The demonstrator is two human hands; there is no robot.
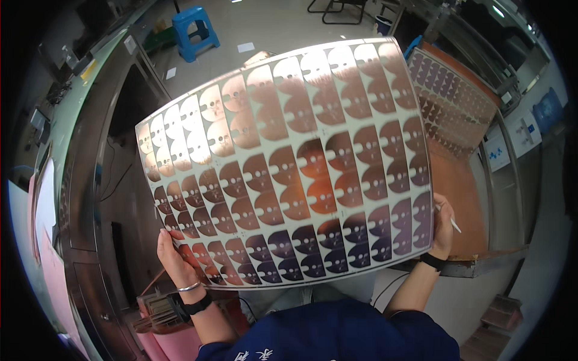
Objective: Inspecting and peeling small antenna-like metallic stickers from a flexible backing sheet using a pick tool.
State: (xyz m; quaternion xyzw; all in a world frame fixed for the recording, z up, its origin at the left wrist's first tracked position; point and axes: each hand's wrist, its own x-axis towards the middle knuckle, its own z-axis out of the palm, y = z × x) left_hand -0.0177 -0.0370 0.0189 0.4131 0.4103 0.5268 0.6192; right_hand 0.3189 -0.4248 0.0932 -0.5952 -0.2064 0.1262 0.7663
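Note:
A large, thin circuit board panel [355, 144] with rows of repeated rounded copper shapes on a pale ground is held up in front of me, tilted. Its upper left part catches a bright glare, and an orange reflection lies near its middle. My left hand [173, 256] grips the lower left edge, with the thumb on the face and the other fingers hidden behind. At the lower right edge, my right hand [444, 225] is closed on the panel. A slim white pen-like stick [456, 220] also pokes out from that hand.
On the right, more copper-patterned panels [460, 90] lean on an orange-brown stand [460, 198] with a metal frame. A blue stool [195, 33] stands on the floor at the far left. Pink-covered racks [165, 328] are by my left forearm; a long greenish counter [84, 90] runs along the left.

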